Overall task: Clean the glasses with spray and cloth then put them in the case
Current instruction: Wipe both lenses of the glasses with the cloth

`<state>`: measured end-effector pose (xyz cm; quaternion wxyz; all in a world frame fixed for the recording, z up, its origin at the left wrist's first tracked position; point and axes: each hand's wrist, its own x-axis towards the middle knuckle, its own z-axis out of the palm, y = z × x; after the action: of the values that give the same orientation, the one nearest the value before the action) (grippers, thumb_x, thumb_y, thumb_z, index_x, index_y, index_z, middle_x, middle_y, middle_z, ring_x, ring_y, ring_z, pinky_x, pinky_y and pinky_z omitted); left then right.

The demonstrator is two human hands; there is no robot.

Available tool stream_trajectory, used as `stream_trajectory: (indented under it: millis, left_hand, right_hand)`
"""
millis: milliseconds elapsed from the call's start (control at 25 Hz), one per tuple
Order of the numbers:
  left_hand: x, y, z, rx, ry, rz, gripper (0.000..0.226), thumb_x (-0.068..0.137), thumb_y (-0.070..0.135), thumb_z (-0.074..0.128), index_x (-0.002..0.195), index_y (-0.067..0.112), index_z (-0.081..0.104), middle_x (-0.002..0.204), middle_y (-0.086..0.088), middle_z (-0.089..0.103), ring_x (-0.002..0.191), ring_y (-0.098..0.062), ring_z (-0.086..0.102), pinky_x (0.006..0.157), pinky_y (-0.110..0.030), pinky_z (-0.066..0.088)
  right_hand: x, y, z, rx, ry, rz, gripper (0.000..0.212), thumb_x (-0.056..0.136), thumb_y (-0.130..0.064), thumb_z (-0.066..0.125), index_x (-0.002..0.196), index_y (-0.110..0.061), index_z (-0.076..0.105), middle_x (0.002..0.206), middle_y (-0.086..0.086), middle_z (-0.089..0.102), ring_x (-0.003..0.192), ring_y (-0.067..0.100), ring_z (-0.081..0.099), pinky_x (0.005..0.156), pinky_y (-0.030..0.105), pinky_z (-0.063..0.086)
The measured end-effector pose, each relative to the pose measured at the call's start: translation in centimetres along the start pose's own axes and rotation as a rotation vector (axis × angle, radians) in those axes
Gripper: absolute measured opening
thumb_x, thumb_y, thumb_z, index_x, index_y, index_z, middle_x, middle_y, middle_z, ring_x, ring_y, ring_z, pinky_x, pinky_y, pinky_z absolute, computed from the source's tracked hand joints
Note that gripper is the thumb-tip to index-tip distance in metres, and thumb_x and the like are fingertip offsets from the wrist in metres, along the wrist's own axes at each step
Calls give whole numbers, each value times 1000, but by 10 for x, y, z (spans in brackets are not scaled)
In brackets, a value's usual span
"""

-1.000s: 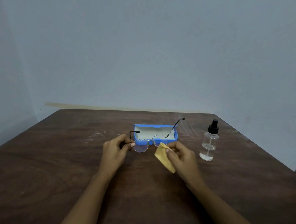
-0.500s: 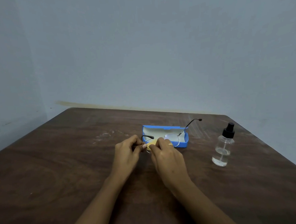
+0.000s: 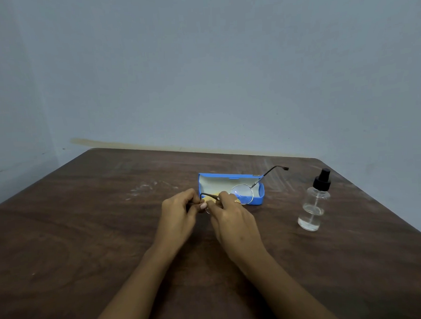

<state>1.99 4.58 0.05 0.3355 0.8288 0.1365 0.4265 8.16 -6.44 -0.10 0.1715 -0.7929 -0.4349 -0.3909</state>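
the left hand (image 3: 177, 216) and the right hand (image 3: 234, 221) meet just above the middle of the wooden table (image 3: 87, 239), fingertips almost touching. the left hand pinches the near-left part of the wire-rimmed glasses (image 3: 243, 193) between thumb and fingers, close to the hinge of the dark left temple. the right hand is closed on a small yellow cloth (image 3: 210, 200), pressing it against the left lens; only a sliver of the cloth shows between the two hands, and that lens is mostly hidden behind the fingers. a gold ring (image 3: 236, 201) sits on one finger of the right hand.

the glasses are held slightly above the table, their free right lens round and clear at about 1 o'clock from the right hand, overlapping the front of the case in this view. the right temple runs up toward 2 o'clock, ending in a dark tip past the case's right end.

the blue glasses case (image 3: 259, 198) lies open on the table just beyond the hands at 12 to 1 o'clock, its pale lining facing up. whether the frame touches the case cannot be told.

at 3 o'clock from the hands, well apart from them, a clear spray bottle (image 3: 313, 208) stands upright with a black pump top and a little liquid at the bottom. a pale blue wall (image 3: 200, 74) rises behind the table.
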Motion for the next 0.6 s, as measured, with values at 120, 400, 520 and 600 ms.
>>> stream_trajectory:
  millis: [120,400,520,600]
  left_hand:
    - [-1,4,0,-19,7,-48,16,74,4,68,63,-1,57,67,-17,68,71,-22,56,54,-16,37]
    - [-3,7,-1,8,24,-85,31,74,3,67,55,18,48,61,-7,65,63,-23,59,54,-12,36]
    - [-1,3,0,16,-8,-63,17,74,-1,65,62,0,53,58,-3,63,65,-28,59,55,-15,38]
    - [0,0,2,44,-40,-10,14,73,-5,63,64,-4,53,62,-12,66,66,-31,61,56,-21,39]
  right_hand:
    - [-1,2,-1,23,13,-13,15,59,-17,75,72,-20,69,64,-3,53,48,12,51,38,18,25]
    - [-6,3,-5,-1,5,-62,17,50,-20,76,67,-22,71,60,-4,54,50,12,54,35,18,32]
    - [-8,-1,-6,-67,-43,-16,29,33,-22,87,55,-21,67,57,-4,56,48,12,56,34,18,33]
    - [-7,-4,-4,-130,-55,8,31,30,-26,88,52,-23,66,55,-3,57,49,10,57,35,18,36]
